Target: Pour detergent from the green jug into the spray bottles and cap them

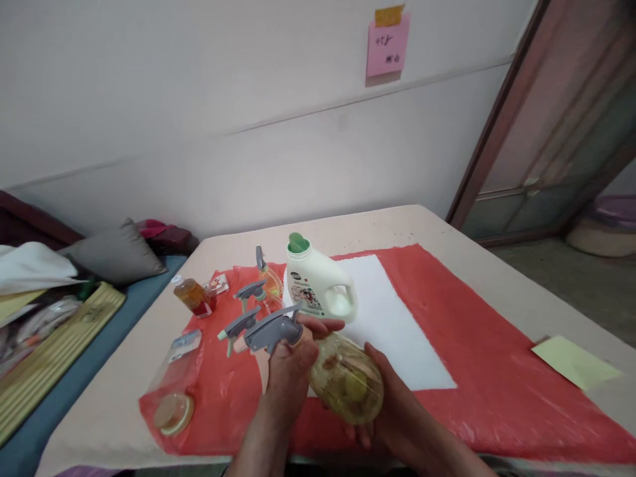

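Held between both hands is a clear spray bottle [348, 383] with a grey trigger head, tilted so its nozzle points left. My left hand [292, 368] is closed around its neck just under the trigger head. Against the right side of the rounded bottle body rests my right hand [390, 391], which supports it. Behind the hands a white detergent jug [318, 281] with a green mouth stands upright. Left of it are more spray bottles [271, 281] with grey trigger heads, partly hidden by the held one.
A white sheet [397, 331] lies over red plastic [477, 338] on the table. At left are an amber bottle [193, 297], a small round jar [173, 413] and a clear packet [181, 351]. A yellow paper [571, 361] is at right. Behind stands a wall [248, 165].
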Demonstrator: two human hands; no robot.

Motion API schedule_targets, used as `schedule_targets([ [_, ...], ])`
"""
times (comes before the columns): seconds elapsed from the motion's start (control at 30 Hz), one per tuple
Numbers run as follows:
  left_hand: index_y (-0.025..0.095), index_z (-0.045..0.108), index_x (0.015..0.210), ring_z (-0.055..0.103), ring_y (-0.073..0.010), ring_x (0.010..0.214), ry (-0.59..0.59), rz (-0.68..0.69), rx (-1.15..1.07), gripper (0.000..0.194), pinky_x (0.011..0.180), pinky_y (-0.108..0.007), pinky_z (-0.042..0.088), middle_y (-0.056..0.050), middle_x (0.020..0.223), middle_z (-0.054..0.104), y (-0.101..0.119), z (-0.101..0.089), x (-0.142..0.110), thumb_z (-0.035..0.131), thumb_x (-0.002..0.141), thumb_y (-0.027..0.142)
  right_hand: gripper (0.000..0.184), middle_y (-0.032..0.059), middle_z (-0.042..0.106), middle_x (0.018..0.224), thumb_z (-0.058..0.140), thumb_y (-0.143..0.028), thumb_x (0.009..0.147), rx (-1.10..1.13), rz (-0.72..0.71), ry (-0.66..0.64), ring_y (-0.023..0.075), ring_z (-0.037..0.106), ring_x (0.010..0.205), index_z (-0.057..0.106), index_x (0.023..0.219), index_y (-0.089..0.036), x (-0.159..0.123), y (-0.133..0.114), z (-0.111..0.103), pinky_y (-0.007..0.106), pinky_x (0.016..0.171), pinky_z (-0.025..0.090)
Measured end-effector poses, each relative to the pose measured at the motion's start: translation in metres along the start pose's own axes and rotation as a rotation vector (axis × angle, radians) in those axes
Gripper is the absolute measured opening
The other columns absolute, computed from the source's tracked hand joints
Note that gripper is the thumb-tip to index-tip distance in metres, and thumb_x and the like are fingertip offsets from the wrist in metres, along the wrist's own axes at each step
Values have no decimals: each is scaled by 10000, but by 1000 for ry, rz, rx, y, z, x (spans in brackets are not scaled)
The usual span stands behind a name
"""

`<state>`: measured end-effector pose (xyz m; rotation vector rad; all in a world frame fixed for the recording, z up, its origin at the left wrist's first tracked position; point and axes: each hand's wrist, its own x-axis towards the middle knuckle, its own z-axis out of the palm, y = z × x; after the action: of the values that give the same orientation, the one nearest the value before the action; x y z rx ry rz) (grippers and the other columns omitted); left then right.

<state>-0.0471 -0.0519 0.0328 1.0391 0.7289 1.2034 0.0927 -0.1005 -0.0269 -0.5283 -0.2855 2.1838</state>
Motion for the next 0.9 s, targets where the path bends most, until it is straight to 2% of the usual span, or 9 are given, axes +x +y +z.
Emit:
schedule_targets([
  [0.13, 185, 728, 860, 669, -320, 1019, -113, 19, -20, 339, 891, -448, 518, -133, 1109, 731, 0, -3, 1, 736, 706, 488, 818, 145, 751, 751, 358, -768, 869, 25, 147, -50, 154, 661, 458, 652, 1153, -59, -4, 3, 1, 173, 360, 420],
  [0.23, 186, 768, 829, 661, -330, 1052, -174, 22, -16, 319, 911, -446, 515, -127, 1105, 737, 4, -5, -2, 729, 710, 480, 829, 118, 722, 662, 425, -794, 824, 1, 109, -94, 137, 639, 457, 680, 1082, -48, -5, 9, 6, 164, 372, 400],
  [0.33, 202, 782, 845, 670, -327, 1041, -141, -19, -62, 336, 909, -446, 519, -115, 1115, 740, 9, -6, -5, 730, 699, 501, 752, 80, 702, 655, 540, -796, 755, -37, 22, -161, 132, 637, 526, 700, 1024, -112, -5, 14, 13, 174, 439, 433],
  [0.43, 204, 778, 811, 683, -306, 999, -106, -25, -77, 289, 869, -414, 534, -103, 1091, 747, 10, -6, -5, 745, 677, 458, 577, 80, 725, 984, 669, -651, 753, -184, -232, -146, 213, 676, 848, 650, 1144, -228, -5, 14, 17, 312, 747, 549],
  [0.5, 201, 770, 800, 686, -281, 978, -29, 13, -67, 241, 849, -388, 538, -93, 1084, 747, 8, -5, -1, 745, 688, 413, 603, 67, 653, 1196, 781, -496, 702, -406, -485, -15, 278, 624, 1057, 570, 1234, -309, -3, 16, 13, 426, 927, 506],
  [0.6, 192, 756, 793, 697, -242, 900, 121, 80, -76, 210, 818, -360, 540, -84, 1000, 756, 5, -3, 4, 743, 715, 387, 700, 52, 541, 1336, 888, -249, 575, -741, -921, 274, 319, 505, 1253, 547, 1174, -370, 2, 22, -3, 473, 1029, 439],
  [0.67, 185, 746, 786, 702, -228, 838, 162, 105, -104, 207, 798, -352, 544, -78, 913, 758, 4, -2, 5, 747, 718, 381, 720, 53, 454, 1442, 893, -214, 563, -819, -1023, 321, 331, 396, 1366, 551, 1177, -371, 4, 24, -11, 479, 1092, 385],
  [0.77, 180, 739, 782, 700, -213, 794, 158, 108, -99, 200, 769, -333, 548, -72, 858, 755, 4, -1, 2, 755, 713, 368, 792, 80, 420, 1502, 856, -420, 639, -653, -779, 189, 334, 397, 1380, 476, 1332, -358, 3, 19, -11, 477, 1068, 407],
  [0.9, 176, 748, 820, 690, -197, 807, 165, 48, -97, 242, 753, -310, 547, -81, 932, 758, 5, -1, 1, 712, 760, 408, 583, 110, 623, 1307, 696, -529, 786, -385, -386, 14, 285, 583, 1193, 574, 1280, -244, 3, 4, 2, 397, 919, 477],
])
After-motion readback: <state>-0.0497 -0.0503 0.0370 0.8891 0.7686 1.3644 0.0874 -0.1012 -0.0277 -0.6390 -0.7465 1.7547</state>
